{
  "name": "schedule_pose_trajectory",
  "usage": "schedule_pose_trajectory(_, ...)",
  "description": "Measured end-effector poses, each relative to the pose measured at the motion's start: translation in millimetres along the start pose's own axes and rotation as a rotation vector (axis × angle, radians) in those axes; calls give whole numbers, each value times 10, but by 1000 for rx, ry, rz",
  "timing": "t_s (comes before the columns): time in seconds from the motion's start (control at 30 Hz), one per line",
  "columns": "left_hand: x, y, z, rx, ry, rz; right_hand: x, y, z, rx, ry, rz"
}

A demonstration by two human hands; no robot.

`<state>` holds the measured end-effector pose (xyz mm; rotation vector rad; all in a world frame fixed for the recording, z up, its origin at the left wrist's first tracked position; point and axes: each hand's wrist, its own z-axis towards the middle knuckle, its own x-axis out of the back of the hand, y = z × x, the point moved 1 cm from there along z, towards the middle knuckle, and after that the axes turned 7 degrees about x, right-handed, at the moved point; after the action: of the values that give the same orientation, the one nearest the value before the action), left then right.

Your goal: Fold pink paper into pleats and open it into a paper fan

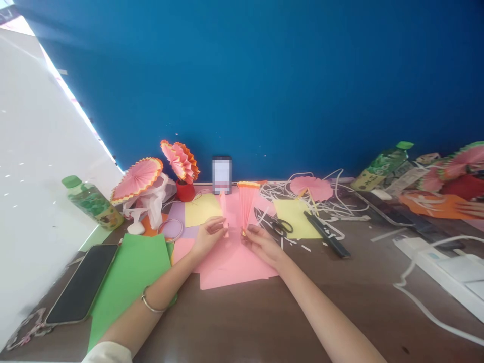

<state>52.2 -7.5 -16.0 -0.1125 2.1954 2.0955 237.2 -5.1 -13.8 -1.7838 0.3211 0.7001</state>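
Observation:
My right hand [261, 244] pinches the gathered lower end of a pleated paper fan [248, 204]. The fan is pink with an orange and yellow edge, and its folds spread a little toward the top. My left hand [208, 235] has its fingers closed on a narrow pink folded paper strip [223, 207], which stands apart from the fan. Under both hands lie pink paper sheets [234, 267]. Scissors [283, 227] with dark handles rest just right of my right hand.
A phone [222, 176] leans against the blue wall. Left are a bottle [92, 201], paper flowers [180, 160], a dark phone [83, 282] and green paper [130, 277]. Right are a black cutter-like tool [327, 234], white strips, a power strip [442, 272] and another person's hand [471, 207].

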Motion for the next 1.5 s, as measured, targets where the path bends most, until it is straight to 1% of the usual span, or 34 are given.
schedule_pose_trajectory(0.1,-12,-1,-2,-17,20,-9,-2,8,2,8,-9,-28)
schedule_pose_trajectory(0.2,-14,11,-23,-58,30,59,-11,27,-1,18,-22,-88)
schedule_pose_trajectory(0.3,-16,10,-46,-130,16,165,-27,46,-7,18,-49,-173)
schedule_pose_trajectory(0.4,-25,-14,-62,-188,0,223,-44,51,-14,28,-78,-260)
schedule_pose_trajectory(0.57,-51,-17,-102,-211,-43,238,-74,46,-22,59,-131,-310)
schedule_pose_trajectory(0.7,-82,36,-152,-203,-84,226,-92,55,-24,80,-131,-275)
schedule_pose_trajectory(0.83,-127,58,-164,-154,-103,114,-94,61,-21,90,-151,-271)
schedule_pose_trajectory(1.03,-166,51,-120,-82,1,-83,-83,65,-14,65,-136,-308)
schedule_pose_trajectory(1.2,-168,91,-130,-51,3,-105,-91,58,-25,85,-163,-346)
schedule_pose_trajectory(1.33,-171,107,-146,-24,-40,-106,-87,57,-25,102,-200,-410)
schedule_pose_trajectory(1.5,-185,86,-140,26,-122,-118,-80,64,-15,138,-201,-508)
